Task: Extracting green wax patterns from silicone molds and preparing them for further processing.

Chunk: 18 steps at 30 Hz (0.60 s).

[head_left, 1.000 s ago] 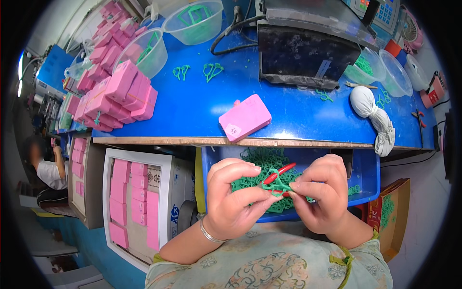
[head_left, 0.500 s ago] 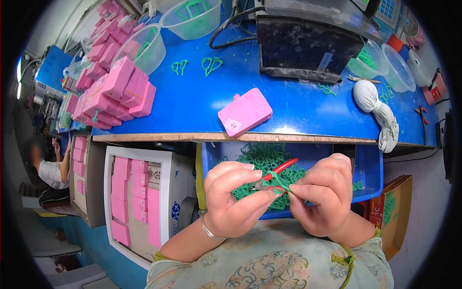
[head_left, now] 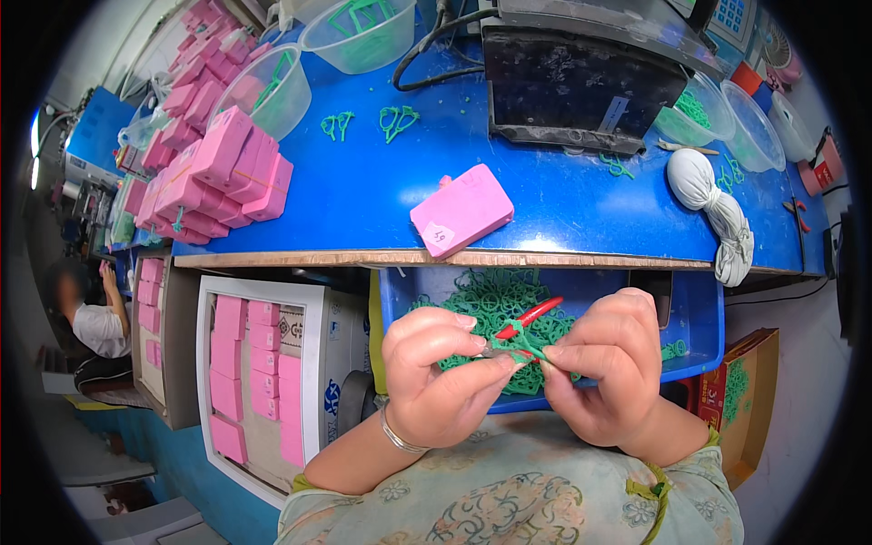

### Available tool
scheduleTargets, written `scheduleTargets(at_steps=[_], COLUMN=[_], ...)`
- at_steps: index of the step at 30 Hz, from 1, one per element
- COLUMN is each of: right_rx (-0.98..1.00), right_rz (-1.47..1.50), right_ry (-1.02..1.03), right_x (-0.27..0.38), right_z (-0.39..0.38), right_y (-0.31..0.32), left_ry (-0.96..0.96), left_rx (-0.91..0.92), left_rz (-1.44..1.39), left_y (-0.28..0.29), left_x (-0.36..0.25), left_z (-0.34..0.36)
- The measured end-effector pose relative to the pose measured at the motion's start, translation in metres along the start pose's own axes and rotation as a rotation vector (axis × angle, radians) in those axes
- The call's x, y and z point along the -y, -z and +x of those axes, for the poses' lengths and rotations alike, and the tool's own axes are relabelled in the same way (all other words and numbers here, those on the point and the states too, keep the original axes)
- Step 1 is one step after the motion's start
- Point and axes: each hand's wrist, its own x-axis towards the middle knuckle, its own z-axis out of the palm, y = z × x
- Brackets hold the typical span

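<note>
A small green looped piece (head_left: 531,346) spans the gap between my two hands. The fingertips of my left hand (head_left: 440,363) are pinched together at one end of it, partly hiding what they grip. On the other end, the thumb and index finger of my right hand (head_left: 610,359) are closed. Red-handled pliers (head_left: 536,312) show between the hands, their metal jaws close to my left fingertips; whether they lie in the tray or are held I cannot tell. Beneath is a blue tray (head_left: 704,331) with a heap of green looped pieces (head_left: 481,295).
On the blue table (head_left: 354,200) lie a pink block (head_left: 461,211), a stack of pink blocks (head_left: 218,177), a tied white cloth bundle (head_left: 708,213) and a dark machine (head_left: 581,86). Clear bowls (head_left: 363,45) stand behind. A box of pink blocks (head_left: 309,381) is left of the tray; another person (head_left: 98,327) sits farther left.
My left fingertips have shifted very slightly, and the hands keep their pinch. The pliers and the things on the table look the same.
</note>
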Motion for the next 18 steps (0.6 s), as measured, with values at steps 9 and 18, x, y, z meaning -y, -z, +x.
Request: scheduleTargets(at_steps=[9, 18], right_rx=[-0.014, -0.002], right_rz=[0.224, 0.454], right_ry=[-0.199, -0.429], right_x=[-0.003, -0.003], right_z=[-0.006, -0.012], right_y=[-0.002, -0.009], left_ry=[0.624, 0.840], left_rx=[0.053, 0.108], left_rz=[-0.821, -1.248], left_y=[-0.006, -0.003], left_x=[0.000, 0.001], left_z=[-0.007, -0.007])
